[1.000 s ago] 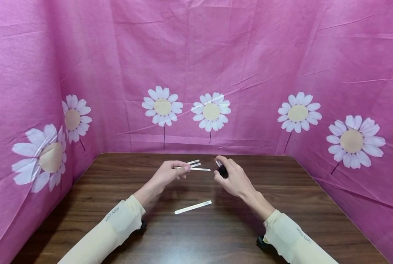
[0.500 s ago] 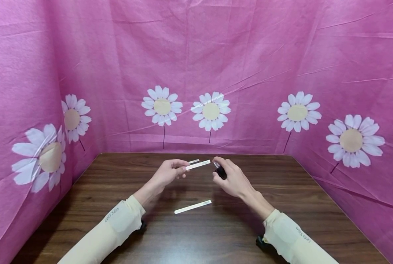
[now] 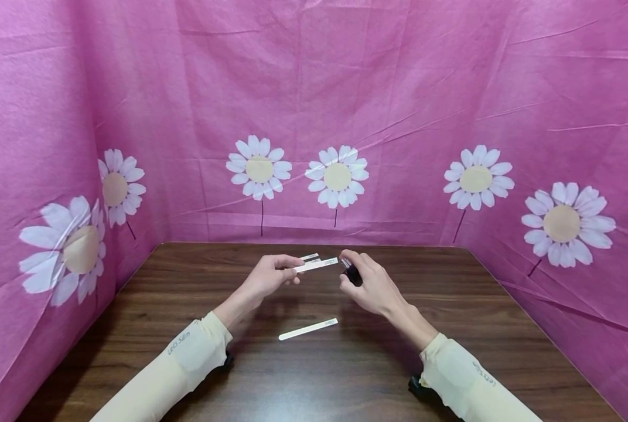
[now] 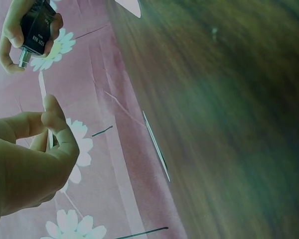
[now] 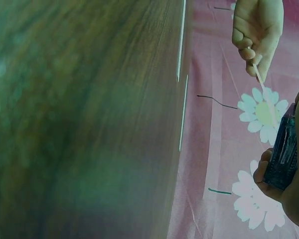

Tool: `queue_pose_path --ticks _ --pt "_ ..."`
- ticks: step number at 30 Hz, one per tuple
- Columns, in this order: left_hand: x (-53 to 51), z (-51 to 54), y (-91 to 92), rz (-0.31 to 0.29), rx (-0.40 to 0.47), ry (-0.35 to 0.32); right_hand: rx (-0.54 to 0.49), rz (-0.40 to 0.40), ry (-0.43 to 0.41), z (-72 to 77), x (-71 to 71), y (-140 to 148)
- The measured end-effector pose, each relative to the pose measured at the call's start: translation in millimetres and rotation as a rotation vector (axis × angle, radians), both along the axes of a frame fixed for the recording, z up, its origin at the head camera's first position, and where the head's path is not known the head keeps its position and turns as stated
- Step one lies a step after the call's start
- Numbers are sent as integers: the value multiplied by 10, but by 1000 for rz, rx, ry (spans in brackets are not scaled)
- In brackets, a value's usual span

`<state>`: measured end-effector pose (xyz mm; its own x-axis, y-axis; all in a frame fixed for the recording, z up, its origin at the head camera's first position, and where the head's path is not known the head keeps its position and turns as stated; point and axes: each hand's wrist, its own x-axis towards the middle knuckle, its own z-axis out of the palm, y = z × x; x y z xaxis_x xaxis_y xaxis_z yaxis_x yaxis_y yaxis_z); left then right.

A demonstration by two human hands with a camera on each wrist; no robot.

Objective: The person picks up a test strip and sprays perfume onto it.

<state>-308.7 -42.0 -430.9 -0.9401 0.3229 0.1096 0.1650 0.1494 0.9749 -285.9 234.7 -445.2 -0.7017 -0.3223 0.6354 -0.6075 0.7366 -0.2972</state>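
My left hand (image 3: 272, 275) pinches a white perfume test strip (image 3: 319, 265) between thumb and fingers; its printed end points right and slightly up. Facing it, my right hand (image 3: 372, 284) grips a small black perfume bottle (image 3: 353, 274). In the left wrist view the bottle (image 4: 38, 27) is tipped with its silver spray nozzle (image 4: 24, 58) toward the strip (image 4: 43, 84), and a fingertip lies at the nozzle. The strip's end and the nozzle are close but apart. A second test strip (image 3: 309, 329) lies on the table, nearer the body.
Beyond the left hand, ends of two more strips (image 3: 310, 257) show on the brown wooden table (image 3: 303, 381), partly hidden by the hand and held strip. Pink cloth (image 3: 388, 88) with printed daisies encloses the table's back and sides.
The held strip has turned from a thin, slightly downward line to broad face toward the head camera, printed end raised. The right hand with the bottle has shifted slightly left, closer to the strip.
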Motion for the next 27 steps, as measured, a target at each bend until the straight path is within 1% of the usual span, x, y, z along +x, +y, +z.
queue_pose_path --ticks 5,17,24,27 --pt "-6 -28 -7 -18 -13 -6 7 -16 0 -4 0 2" --pt "-22 -48 12 -58 44 -43 12 -16 51 18 11 0" --pt "-32 -70 19 -67 42 -36 29 -32 49 10 13 1" --pt "-23 -69 21 -66 40 -48 33 -29 40 6 23 2"
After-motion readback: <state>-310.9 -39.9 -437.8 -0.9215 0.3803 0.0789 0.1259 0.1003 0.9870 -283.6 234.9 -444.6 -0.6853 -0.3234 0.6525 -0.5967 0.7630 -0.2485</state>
